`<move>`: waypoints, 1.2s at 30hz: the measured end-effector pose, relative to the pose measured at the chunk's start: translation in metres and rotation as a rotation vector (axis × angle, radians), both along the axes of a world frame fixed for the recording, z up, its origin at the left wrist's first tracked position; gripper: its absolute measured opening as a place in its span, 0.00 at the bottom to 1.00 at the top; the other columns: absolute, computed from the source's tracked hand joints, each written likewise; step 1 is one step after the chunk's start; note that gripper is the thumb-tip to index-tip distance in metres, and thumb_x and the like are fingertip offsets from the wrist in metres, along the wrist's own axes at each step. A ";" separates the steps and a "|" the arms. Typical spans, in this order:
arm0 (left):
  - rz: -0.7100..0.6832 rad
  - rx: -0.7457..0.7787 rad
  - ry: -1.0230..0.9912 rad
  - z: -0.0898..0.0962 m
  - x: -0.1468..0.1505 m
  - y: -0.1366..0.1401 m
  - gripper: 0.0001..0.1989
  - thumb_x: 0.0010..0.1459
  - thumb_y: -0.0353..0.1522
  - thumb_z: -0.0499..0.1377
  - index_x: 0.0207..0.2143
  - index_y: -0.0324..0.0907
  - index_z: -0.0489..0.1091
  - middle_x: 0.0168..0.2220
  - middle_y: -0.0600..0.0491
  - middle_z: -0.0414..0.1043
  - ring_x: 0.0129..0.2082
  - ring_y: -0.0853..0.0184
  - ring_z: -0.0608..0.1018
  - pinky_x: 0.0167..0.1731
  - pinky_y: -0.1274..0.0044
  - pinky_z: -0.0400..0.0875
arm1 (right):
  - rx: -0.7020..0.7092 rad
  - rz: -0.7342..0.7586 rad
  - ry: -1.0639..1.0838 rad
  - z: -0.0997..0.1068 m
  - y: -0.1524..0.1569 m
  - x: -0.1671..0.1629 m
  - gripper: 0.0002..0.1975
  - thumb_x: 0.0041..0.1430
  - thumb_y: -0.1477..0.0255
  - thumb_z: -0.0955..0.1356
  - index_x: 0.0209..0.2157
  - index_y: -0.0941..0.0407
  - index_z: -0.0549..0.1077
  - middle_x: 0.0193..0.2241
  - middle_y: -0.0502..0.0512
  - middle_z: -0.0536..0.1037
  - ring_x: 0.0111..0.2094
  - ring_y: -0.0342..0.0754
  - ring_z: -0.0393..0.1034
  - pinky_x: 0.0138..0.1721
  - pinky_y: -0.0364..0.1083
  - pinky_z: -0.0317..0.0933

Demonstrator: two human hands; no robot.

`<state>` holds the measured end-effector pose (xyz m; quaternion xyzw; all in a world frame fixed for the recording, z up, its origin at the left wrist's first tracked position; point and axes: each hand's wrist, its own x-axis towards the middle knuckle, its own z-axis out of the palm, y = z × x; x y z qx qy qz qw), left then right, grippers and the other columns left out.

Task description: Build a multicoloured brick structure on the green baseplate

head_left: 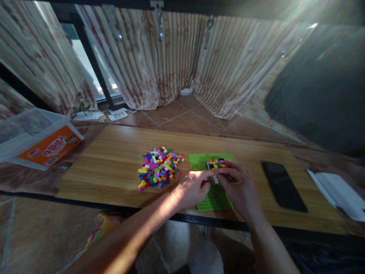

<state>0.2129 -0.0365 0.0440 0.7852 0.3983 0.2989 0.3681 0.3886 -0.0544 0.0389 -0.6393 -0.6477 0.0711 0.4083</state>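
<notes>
A green studded baseplate [207, 203] lies near the front edge of the wooden table. On it stands a low build of multicoloured toy bricks [217, 163], partly covered by my fingers. My left hand [195, 187] reaches in from the left, its fingers closed against the near left side of the build. From the right comes my right hand [238, 186], bent over the build, with thumb and fingertips pinched together close to my left fingertips. Whatever lies in that pinch is too small to name. Left of the plate is a loose pile of toy bricks [159, 167] in many colours.
A black phone [283, 186] lies on the wooden table [114, 163] to the right, with a white flat object [340, 194] beyond it. At the far left stands a clear plastic box [48, 144] with an orange label. Striped curtains [137, 57] hang behind.
</notes>
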 end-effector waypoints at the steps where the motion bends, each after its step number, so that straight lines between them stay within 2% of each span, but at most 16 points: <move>1: -0.003 0.000 -0.004 -0.001 0.000 0.000 0.20 0.56 0.27 0.53 0.51 0.40 0.72 0.26 0.54 0.73 0.24 0.71 0.71 0.30 0.79 0.67 | -0.017 -0.011 0.031 0.000 0.000 0.000 0.09 0.55 0.63 0.69 0.30 0.52 0.80 0.44 0.59 0.77 0.46 0.57 0.69 0.47 0.60 0.62; 6: -0.006 0.002 -0.013 -0.002 0.001 0.000 0.20 0.56 0.27 0.53 0.51 0.41 0.73 0.27 0.54 0.74 0.25 0.70 0.72 0.31 0.79 0.68 | -0.083 -0.027 0.159 0.001 0.001 0.002 0.09 0.51 0.63 0.71 0.30 0.53 0.80 0.44 0.60 0.78 0.45 0.57 0.72 0.46 0.59 0.64; 14: -0.017 0.000 -0.006 -0.002 0.001 -0.001 0.21 0.56 0.27 0.53 0.52 0.41 0.71 0.27 0.54 0.74 0.25 0.70 0.73 0.30 0.79 0.67 | -0.053 -0.066 0.207 0.001 0.004 0.001 0.09 0.52 0.64 0.70 0.32 0.54 0.79 0.42 0.60 0.78 0.45 0.56 0.72 0.47 0.58 0.64; 20: 0.015 -0.056 -0.016 0.004 0.000 0.002 0.13 0.57 0.27 0.53 0.44 0.41 0.70 0.27 0.56 0.73 0.25 0.71 0.72 0.28 0.80 0.65 | -0.037 -0.074 0.185 -0.003 0.007 0.000 0.08 0.52 0.66 0.70 0.30 0.55 0.79 0.40 0.60 0.78 0.42 0.54 0.73 0.46 0.57 0.64; 26: 0.042 -0.088 -0.027 0.010 -0.003 0.005 0.05 0.58 0.28 0.54 0.35 0.42 0.69 0.28 0.57 0.73 0.28 0.71 0.73 0.29 0.79 0.65 | -0.055 -0.078 0.136 0.002 0.007 -0.002 0.08 0.52 0.66 0.69 0.26 0.55 0.77 0.36 0.60 0.78 0.40 0.54 0.72 0.44 0.56 0.63; 31: 0.028 -0.092 -0.073 0.010 -0.003 0.005 0.06 0.60 0.29 0.54 0.35 0.42 0.71 0.31 0.56 0.76 0.32 0.70 0.76 0.34 0.78 0.69 | -0.038 -0.078 0.120 0.000 0.008 -0.002 0.08 0.51 0.66 0.69 0.26 0.55 0.77 0.37 0.59 0.79 0.40 0.54 0.72 0.44 0.56 0.63; 36: 0.025 -0.004 -0.118 0.011 0.002 0.005 0.07 0.61 0.29 0.56 0.36 0.43 0.74 0.36 0.54 0.78 0.37 0.68 0.77 0.41 0.75 0.71 | -0.039 -0.068 0.171 0.002 0.007 0.002 0.10 0.53 0.64 0.69 0.28 0.55 0.78 0.37 0.59 0.80 0.42 0.55 0.73 0.46 0.57 0.63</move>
